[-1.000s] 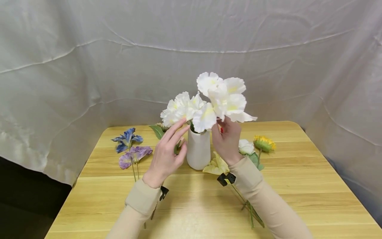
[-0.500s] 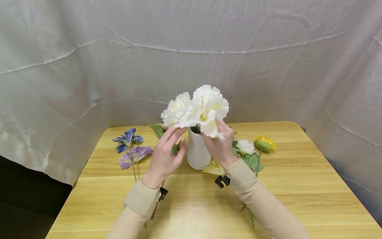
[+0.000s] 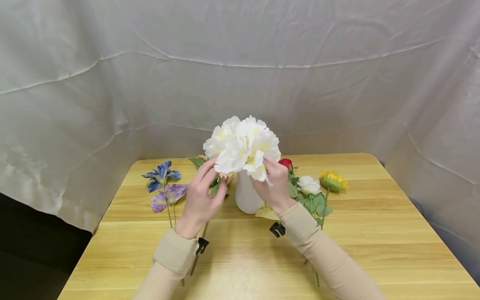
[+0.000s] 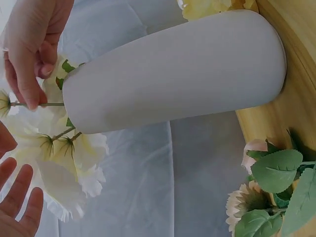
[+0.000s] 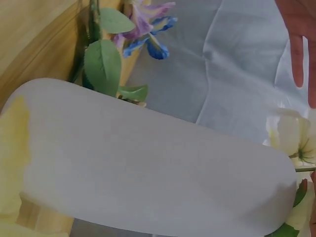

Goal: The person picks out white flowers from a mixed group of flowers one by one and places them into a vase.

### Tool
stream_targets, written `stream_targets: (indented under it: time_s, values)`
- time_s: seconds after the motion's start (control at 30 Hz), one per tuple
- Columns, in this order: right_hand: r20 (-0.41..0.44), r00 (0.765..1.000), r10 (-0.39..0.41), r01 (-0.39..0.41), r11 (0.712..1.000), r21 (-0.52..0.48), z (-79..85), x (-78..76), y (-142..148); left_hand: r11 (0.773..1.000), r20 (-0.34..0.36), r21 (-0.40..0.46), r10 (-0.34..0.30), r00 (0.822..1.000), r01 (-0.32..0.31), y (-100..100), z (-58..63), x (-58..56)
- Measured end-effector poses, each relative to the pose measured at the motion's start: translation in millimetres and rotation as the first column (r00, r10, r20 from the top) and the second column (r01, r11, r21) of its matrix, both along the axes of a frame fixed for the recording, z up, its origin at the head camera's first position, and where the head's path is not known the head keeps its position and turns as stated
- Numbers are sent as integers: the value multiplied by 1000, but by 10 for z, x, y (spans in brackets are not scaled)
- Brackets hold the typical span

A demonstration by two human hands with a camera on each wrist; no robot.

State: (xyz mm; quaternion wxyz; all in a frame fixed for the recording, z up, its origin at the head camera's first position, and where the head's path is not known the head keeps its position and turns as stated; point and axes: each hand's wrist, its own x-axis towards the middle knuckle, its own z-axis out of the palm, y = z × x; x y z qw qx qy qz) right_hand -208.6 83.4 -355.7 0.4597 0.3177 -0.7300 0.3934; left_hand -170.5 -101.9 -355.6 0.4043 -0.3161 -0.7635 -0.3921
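A white vase stands upright on the table, with white flowers massed above its mouth. My right hand pinches the thin green stem of a white flower just above the rim, as the left wrist view shows. Behind it and to the left is another white bloom. My left hand is at the left side of the blossoms, its fingers spread loosely near the petals; whether they touch is hard to see. The blooms hide the vase mouth in the head view.
Blue and purple flowers lie to the left. On the right are a red rose, a white rose and a yellow flower. A pale yellow flower lies against the vase base. Grey cloth hangs around the table.
My right hand has brought the white flower left and down, from right of the vase to over its mouth. My left hand has shifted slightly down and left.
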Motion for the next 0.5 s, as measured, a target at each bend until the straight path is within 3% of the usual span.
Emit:
stream_targets:
  time_s: [0.27, 0.5]
  values:
    - [-1, 998, -67, 67, 993, 101, -93, 27, -6, 999, 25, 13, 34, 999, -34, -43, -28, 25]
    - [147, 986, -73, 48, 985, 167, -89, 73, -4, 998, 57, 11, 66, 996, -67, -61, -66, 42]
